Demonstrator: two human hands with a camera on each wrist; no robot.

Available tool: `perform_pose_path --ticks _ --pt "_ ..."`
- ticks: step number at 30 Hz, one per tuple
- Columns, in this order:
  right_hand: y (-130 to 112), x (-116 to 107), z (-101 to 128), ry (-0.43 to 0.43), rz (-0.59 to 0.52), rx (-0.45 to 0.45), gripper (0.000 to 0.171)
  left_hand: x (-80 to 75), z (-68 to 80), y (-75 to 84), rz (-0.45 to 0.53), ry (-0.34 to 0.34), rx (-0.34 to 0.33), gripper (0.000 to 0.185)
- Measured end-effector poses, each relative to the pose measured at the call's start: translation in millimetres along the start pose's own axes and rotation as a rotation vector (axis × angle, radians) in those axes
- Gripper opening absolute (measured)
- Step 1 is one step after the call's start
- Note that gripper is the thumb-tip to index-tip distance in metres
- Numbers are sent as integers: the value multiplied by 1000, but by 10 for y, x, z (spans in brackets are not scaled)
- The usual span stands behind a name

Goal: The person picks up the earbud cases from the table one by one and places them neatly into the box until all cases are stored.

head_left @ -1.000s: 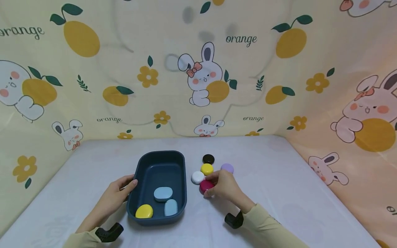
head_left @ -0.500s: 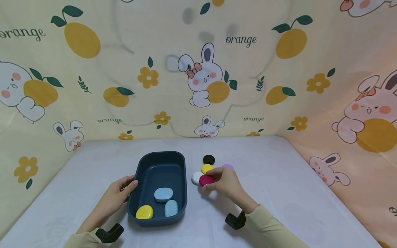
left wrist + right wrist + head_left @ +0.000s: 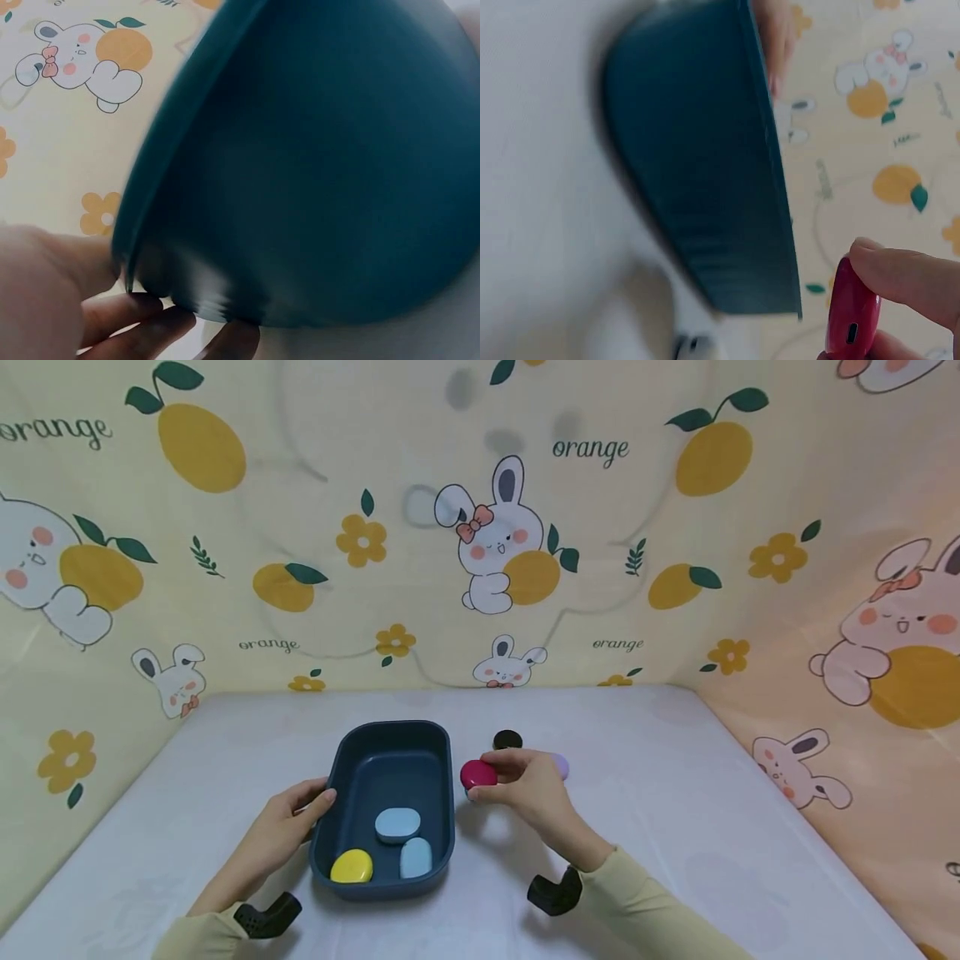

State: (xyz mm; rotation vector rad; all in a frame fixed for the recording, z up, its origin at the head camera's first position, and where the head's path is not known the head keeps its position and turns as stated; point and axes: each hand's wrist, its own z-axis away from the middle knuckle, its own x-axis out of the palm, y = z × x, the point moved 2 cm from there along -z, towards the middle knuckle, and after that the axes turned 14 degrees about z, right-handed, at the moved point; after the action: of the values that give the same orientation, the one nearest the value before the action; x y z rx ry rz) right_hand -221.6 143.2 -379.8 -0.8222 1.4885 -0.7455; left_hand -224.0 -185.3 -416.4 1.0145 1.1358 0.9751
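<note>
Your right hand is pinching the crimson case between thumb and fingers, raised just beside the dark-blue tray, whose left side your left hand is clasping. With that narrow grip pressing unevenly, the glossy case could be slipping; carried too low, it could be knocking the tray.

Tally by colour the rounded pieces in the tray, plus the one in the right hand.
Light blue pieces in the dark blue tray: 2
Yellow piece in the tray: 1
Crimson piece in the right hand: 1
Total: 4
</note>
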Motion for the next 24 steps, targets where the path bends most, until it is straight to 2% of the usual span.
perform_pose_path --ticks 6,12,24 --pt "-182 216 41 -107 -21 -20 47 -11 -3 4 5 0 -1 61" --pt "-346 426 85 -207 -25 -63 47 -16 3 20 -14 1 29 61" --pt "-474 770 -27 -339 87 -163 42 -26 -7 -13 -2 11 29 60"
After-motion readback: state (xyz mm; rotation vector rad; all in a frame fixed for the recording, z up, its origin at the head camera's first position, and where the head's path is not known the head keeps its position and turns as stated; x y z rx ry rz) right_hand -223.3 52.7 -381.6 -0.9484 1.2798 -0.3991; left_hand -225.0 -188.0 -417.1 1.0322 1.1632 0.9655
